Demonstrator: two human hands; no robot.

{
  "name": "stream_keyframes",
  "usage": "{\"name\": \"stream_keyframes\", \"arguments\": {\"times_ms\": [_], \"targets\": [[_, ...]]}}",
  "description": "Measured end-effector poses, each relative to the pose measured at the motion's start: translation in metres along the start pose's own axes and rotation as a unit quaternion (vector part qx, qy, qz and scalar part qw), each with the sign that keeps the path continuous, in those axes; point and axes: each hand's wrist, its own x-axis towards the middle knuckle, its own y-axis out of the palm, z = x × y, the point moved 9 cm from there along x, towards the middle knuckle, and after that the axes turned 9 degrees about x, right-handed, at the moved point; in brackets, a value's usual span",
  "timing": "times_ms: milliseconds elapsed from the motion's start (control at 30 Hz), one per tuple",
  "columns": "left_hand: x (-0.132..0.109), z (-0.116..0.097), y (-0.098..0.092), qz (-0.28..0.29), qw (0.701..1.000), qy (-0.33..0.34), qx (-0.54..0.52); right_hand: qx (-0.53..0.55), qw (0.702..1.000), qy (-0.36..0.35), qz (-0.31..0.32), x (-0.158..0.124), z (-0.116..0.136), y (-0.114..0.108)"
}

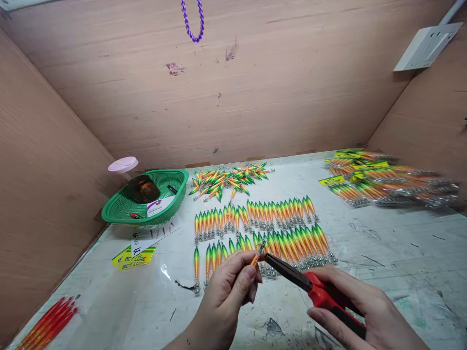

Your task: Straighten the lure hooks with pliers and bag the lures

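My left hand [228,287] is closed in a pinch around a small orange fishing lure [255,259], held upright over the table. My right hand [361,306] grips red-handled pliers [310,284] whose dark jaws reach left to the hooked top end of that lure. Just beyond both hands lie two neat rows of green, yellow and orange lures [255,216], with a looser row [277,243] closest to my fingers. A jumbled pile of the same lures [228,179] sits farther back.
A green basket [146,197] with small items stands at the back left, a pink lid [123,165] behind it. Yellow label cards [134,257] lie near it. Packaged lures [383,180] are heaped at the right. Red sticks [49,321] lie at the front left. Wooden walls enclose the table.
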Motion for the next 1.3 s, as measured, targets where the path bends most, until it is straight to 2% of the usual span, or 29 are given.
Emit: {"name": "stream_keyframes", "arguments": {"times_ms": [67,267,367,533,600,733,867,1000,1067,1133,1200,1267,1300], "targets": [[-0.002,-0.007,-0.002,-0.009,0.998,0.035,0.058,-0.011,1.0,-0.003,-0.011,0.001,0.0,-0.001],[-0.005,-0.019,-0.008,-0.038,0.977,0.115,0.177,-0.048,0.997,-0.049,0.039,0.006,0.013,0.005],[-0.006,-0.018,-0.009,-0.034,0.969,0.133,0.203,-0.047,0.997,-0.045,0.052,0.008,0.015,0.006],[-0.01,-0.022,-0.01,-0.046,0.958,0.156,0.238,-0.012,0.999,-0.015,0.029,0.007,0.015,0.004],[-0.01,-0.025,-0.009,-0.047,0.954,0.17,0.243,-0.006,0.999,-0.006,0.039,0.005,0.012,0.007],[-0.01,-0.027,-0.007,-0.043,0.951,0.191,0.237,-0.034,0.996,-0.053,0.058,0.004,0.01,0.008],[-0.008,-0.021,-0.005,-0.032,0.963,0.162,0.213,-0.054,0.994,-0.076,0.06,0.003,0.012,0.008],[-0.004,-0.012,-0.004,-0.009,0.987,0.088,0.134,-0.043,0.997,-0.048,0.048,0.005,0.01,0.006],[-0.002,-0.015,-0.023,-0.041,0.991,0.07,0.102,-0.036,0.997,-0.03,0.055,0.008,0.0,0.005],[-0.003,-0.027,-0.061,-0.113,0.979,0.1,0.14,-0.056,0.997,-0.036,0.044,0.013,-0.015,-0.004],[-0.009,-0.043,-0.103,-0.174,0.933,0.169,0.267,-0.116,0.99,-0.063,-0.043,0.016,-0.036,-0.03],[-0.012,-0.044,-0.132,-0.173,0.858,0.205,0.438,-0.174,0.967,-0.061,-0.176,0.012,-0.067,-0.067],[-0.011,-0.035,-0.143,-0.148,0.834,0.203,0.492,-0.168,0.963,-0.03,-0.208,0.01,-0.091,-0.081]]}}
